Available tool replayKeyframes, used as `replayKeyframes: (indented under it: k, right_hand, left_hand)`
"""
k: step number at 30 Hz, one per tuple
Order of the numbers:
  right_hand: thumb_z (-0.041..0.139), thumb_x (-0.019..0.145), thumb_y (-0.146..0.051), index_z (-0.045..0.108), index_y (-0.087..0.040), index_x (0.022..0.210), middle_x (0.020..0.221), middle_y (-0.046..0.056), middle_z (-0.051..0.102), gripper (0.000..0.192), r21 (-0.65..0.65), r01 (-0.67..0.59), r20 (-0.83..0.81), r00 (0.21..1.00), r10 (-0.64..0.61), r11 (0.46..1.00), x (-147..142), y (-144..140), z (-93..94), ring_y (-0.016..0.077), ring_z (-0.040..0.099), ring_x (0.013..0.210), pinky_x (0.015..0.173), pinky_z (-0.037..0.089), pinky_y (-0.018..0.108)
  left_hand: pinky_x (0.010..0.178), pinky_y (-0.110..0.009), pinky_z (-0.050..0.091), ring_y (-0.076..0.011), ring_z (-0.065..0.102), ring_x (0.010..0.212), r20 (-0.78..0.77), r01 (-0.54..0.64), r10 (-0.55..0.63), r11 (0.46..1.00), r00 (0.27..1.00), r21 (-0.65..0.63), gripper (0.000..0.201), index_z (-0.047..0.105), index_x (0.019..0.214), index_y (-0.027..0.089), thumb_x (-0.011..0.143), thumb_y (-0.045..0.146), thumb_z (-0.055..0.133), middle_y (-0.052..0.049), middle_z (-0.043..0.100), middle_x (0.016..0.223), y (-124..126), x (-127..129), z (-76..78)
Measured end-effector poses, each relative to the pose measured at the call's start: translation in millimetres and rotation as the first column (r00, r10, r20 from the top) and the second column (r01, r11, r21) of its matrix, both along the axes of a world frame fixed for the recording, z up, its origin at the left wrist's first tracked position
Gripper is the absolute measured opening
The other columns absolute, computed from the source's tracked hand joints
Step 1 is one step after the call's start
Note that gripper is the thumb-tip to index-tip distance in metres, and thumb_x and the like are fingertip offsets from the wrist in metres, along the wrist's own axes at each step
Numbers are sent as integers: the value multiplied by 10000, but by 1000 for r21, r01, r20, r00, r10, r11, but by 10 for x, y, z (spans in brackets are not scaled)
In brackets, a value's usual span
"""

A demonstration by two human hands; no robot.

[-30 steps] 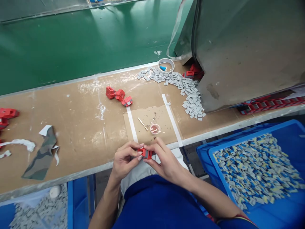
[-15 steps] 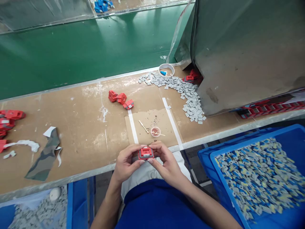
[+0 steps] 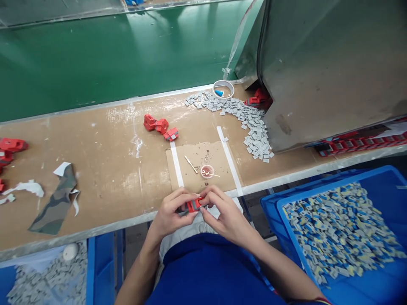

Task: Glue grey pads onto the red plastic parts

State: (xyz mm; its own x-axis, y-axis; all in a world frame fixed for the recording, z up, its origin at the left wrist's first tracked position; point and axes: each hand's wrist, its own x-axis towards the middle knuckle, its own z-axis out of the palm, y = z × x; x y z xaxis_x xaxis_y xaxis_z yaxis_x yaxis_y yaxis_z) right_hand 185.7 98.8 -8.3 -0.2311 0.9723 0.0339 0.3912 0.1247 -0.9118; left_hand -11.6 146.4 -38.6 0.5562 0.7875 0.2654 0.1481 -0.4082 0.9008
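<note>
A small red plastic part (image 3: 193, 205) with a grey band is held between my hands, just over the front edge of the bench. My left hand (image 3: 174, 212) grips its left side between thumb and fingers. My right hand (image 3: 221, 215) is closed at its right end, thumb and fingertips pinched there; my fingers hide much of the part. Just beyond lie a little cup (image 3: 207, 171) of reddish stuff with a thin stick across it and a pale pointed stick (image 3: 190, 164), on a taped cardboard sheet (image 3: 219, 159).
Several red parts (image 3: 161, 126) lie on the bench, with grey tiles (image 3: 256, 135) and a tape roll (image 3: 223, 89) behind. Camouflage cloth (image 3: 57, 203) is at left. A metal housing (image 3: 333, 76) rises at right. Blue bins (image 3: 280, 212) of small pieces flank me.
The red part has turned in my hands, from its hollow face showing to a tilted side. My right fingers have moved onto its right end. The view has shifted slightly.
</note>
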Motion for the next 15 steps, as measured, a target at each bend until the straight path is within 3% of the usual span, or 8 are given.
replayKeyframes:
  k: [6, 11, 15]
  right_hand:
    - [568, 971, -175, 570, -192, 880, 877, 38, 550, 92, 32, -20, 35, 999, 18, 999, 2, -25, -132, 180, 595, 830, 754, 490, 304]
    - [556, 1006, -221, 603, -196, 954, 943, 67, 606, 74, 86, -15, 50, 999, 11, 996, 39, -23, -183, 181, 624, 871, 775, 514, 292]
    - [555, 1003, -233, 578, -196, 956, 1094, 108, 651, 64, 102, -67, 94, 994, 57, 993, 59, 12, -149, 191, 646, 1011, 873, 530, 294]
  left_hand:
    - [553, -200, 473, -97, 520, 612, -57, 45, -46, 999, 997, -17, 319, 720, 1165, 164, 852, 137, 670, -47, 649, 880, 21, -42, -3]
    - [660, -218, 550, -144, 658, 769, -90, 62, -65, 998, 994, -33, 305, 713, 1181, 196, 878, 176, 676, -73, 699, 959, 41, -64, 30]
    - [595, -175, 553, -131, 683, 693, -73, 48, -50, 998, 996, -29, 291, 707, 1160, 238, 873, 191, 697, -44, 737, 932, 96, -96, -9]
